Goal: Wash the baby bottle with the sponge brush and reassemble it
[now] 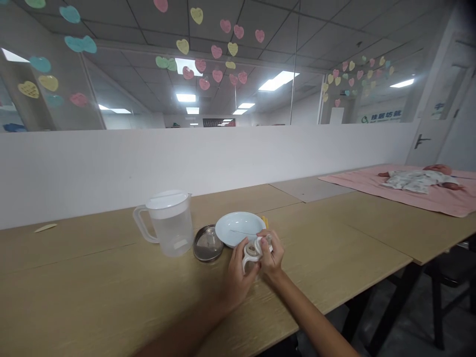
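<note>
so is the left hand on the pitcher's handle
No, the left hand holds a white-rimmed object in front of the bowl, while the pitcher's handle is untouched, farther to the left.

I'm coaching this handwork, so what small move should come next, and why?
Probably steady the left hand and make a slight turn with only the right hand. The left holds a white-rimmed piece and the right a white part close beside it, so one fixed side should help control; whether the pieces touch is unclear.
</note>
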Action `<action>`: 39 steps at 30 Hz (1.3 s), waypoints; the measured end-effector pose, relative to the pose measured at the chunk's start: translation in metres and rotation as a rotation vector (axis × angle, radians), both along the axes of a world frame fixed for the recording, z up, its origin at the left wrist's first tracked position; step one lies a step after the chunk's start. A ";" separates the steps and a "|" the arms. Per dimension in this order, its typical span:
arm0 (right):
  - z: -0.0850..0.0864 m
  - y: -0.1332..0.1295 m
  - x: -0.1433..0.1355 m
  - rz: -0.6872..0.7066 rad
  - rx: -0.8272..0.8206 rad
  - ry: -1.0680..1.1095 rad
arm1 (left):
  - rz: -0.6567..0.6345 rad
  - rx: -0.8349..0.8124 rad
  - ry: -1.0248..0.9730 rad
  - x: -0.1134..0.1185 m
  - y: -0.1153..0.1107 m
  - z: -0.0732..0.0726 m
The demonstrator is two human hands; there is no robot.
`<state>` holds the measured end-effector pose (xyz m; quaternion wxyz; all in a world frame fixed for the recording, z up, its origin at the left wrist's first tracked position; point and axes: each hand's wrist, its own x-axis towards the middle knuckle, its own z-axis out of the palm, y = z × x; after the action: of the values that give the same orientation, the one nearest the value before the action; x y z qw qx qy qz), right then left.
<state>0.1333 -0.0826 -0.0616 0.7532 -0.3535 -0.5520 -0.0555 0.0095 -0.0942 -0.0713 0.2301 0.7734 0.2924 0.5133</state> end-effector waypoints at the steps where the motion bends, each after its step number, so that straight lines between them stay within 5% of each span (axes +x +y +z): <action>1: -0.001 0.000 0.000 0.006 -0.015 -0.025 | -0.025 -0.046 -0.005 0.000 0.001 0.000; 11: -0.001 0.001 0.004 0.038 -0.102 -0.163 | -0.076 -0.075 -0.036 0.001 0.008 -0.009; 19: -0.009 0.005 0.003 0.188 -0.250 -0.057 | -0.067 -0.067 -0.005 0.000 0.002 0.004; 28: -0.010 0.006 0.001 0.151 -0.276 0.015 | -0.054 -0.039 0.007 -0.001 -0.006 0.018; 39: -0.009 0.005 0.003 0.188 -0.272 -0.065 | -0.077 -0.053 -0.060 0.001 0.003 -0.004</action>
<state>0.1360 -0.0772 -0.0710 0.6821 -0.3969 -0.6091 0.0787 0.0108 -0.0910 -0.0749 0.2788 0.7619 0.2685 0.5193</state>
